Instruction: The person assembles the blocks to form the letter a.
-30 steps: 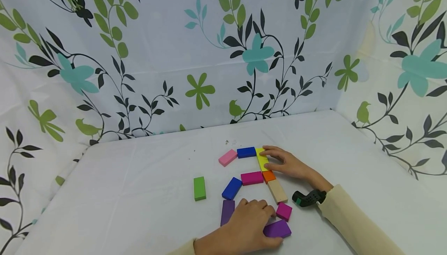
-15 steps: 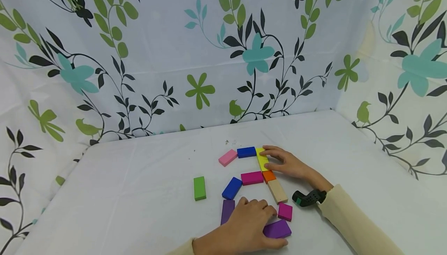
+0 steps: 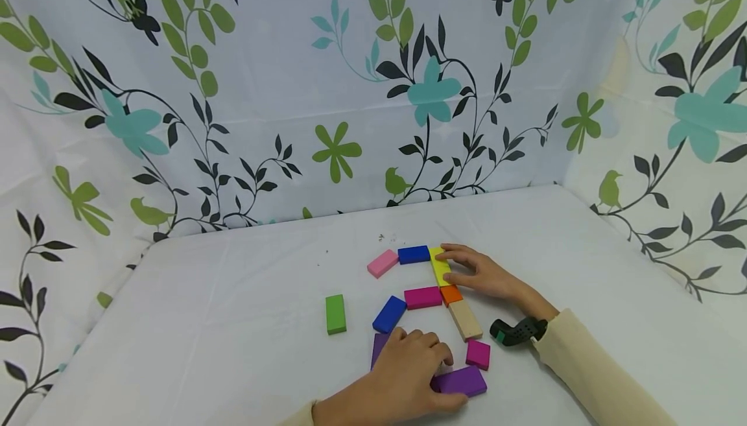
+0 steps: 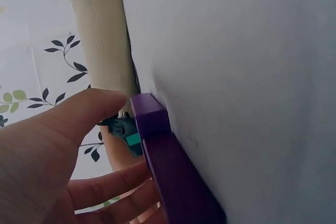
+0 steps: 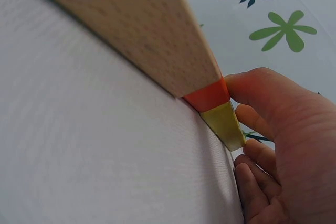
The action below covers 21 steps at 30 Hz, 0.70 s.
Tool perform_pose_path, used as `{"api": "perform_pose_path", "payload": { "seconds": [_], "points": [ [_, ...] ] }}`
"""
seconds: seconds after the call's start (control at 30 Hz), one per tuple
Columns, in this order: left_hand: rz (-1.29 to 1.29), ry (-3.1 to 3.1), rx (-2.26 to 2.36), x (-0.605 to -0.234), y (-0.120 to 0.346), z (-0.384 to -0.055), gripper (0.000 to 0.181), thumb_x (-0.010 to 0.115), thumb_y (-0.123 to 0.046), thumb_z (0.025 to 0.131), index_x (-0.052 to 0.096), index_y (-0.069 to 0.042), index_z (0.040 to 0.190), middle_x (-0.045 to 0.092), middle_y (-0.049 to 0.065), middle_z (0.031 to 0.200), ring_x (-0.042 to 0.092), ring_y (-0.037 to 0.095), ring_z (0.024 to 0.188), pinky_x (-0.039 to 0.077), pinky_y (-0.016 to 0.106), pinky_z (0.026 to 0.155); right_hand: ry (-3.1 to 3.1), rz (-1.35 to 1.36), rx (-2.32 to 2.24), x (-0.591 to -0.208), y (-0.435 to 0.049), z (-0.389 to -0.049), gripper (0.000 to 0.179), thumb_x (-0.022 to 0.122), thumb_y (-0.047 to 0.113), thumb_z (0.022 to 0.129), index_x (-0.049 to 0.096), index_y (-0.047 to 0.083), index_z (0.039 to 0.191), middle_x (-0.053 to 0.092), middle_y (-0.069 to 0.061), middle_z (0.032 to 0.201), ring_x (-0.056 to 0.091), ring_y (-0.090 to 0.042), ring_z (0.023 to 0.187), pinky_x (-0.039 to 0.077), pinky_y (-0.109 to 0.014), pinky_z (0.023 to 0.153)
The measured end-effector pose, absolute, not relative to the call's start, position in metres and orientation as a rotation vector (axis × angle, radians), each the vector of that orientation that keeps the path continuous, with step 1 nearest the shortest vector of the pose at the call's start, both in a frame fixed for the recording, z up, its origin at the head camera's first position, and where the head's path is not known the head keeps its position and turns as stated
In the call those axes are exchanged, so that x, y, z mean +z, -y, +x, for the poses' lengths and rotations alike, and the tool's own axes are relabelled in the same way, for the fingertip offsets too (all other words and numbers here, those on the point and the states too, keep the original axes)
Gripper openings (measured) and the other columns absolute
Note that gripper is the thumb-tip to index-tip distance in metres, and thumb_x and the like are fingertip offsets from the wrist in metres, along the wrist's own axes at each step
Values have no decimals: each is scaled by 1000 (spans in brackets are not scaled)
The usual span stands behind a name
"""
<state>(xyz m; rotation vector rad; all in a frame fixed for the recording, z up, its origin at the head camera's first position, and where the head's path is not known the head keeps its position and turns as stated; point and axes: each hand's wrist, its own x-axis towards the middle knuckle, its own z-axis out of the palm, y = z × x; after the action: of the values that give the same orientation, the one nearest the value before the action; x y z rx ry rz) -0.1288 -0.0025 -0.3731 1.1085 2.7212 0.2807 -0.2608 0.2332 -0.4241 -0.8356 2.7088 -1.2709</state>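
Observation:
On the white table, an outline of wooden blocks lies in front of me. Near its lower end is a purple block (image 3: 463, 382); my left hand (image 3: 403, 374) rests beside it, thumb along its near edge and fingers loosely bent beyond. The left wrist view shows a darker purple block (image 4: 181, 182) adjoining the first, with fingertips against its side. My right hand (image 3: 481, 272) touches the yellow block (image 3: 440, 267) with thumb and index finger fairly straight. An orange block (image 3: 451, 294) and a natural wood block (image 3: 465, 319) follow it, then a magenta block (image 3: 478, 354).
Also on the table are a blue block (image 3: 413, 255), a pink block (image 3: 382, 263), a long magenta block (image 3: 423, 297), a tilted blue block (image 3: 389, 314), and another purple block (image 3: 379, 346) partly behind my left hand. A green block (image 3: 335, 314) lies apart at left. Patterned cloth hangs behind.
My left hand has shifted slightly left, its thumb drawing back along the purple block. The small magenta block has moved a little right. My right hand stays at the yellow block.

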Motion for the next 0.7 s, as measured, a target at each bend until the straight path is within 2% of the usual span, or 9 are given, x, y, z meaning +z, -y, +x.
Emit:
{"api": "perform_pose_path", "payload": {
  "seconds": [0.17, 0.43, 0.7],
  "points": [
    [1077, -2733, 309, -371, 13, -128, 47, 64, -68, 80, 67, -28, 105, 62, -13, 101, 52, 6, 91, 39, 37, 82, -2718, -818, -1271, -424, -234, -262, 42, 65, 22, 93, 59, 8, 132, 39, -19, 151, 33, -44, 139, 29, -64, 106],
    [1120, -2748, 310, -374, 23, -126, 38, 70, -60, 80, 69, -27, 98, 57, -16, 85, 44, 1, 79, 35, 36, 79, -2708, -818, -1281, -425, -236, -263, 42, 65, 21, 93, 59, 8, 133, 38, -18, 151, 32, -43, 139, 29, -63, 107],
    [1127, -2729, 263, -375, 24, -125, 32, 71, -55, 82, 68, -29, 100, 60, -16, 88, 49, 2, 82, 37, 44, 87, -2689, -829, -1293, -425, -235, -262, 42, 65, 21, 94, 58, 8, 133, 37, -19, 151, 37, -45, 136, 31, -62, 106]
  ]
}}
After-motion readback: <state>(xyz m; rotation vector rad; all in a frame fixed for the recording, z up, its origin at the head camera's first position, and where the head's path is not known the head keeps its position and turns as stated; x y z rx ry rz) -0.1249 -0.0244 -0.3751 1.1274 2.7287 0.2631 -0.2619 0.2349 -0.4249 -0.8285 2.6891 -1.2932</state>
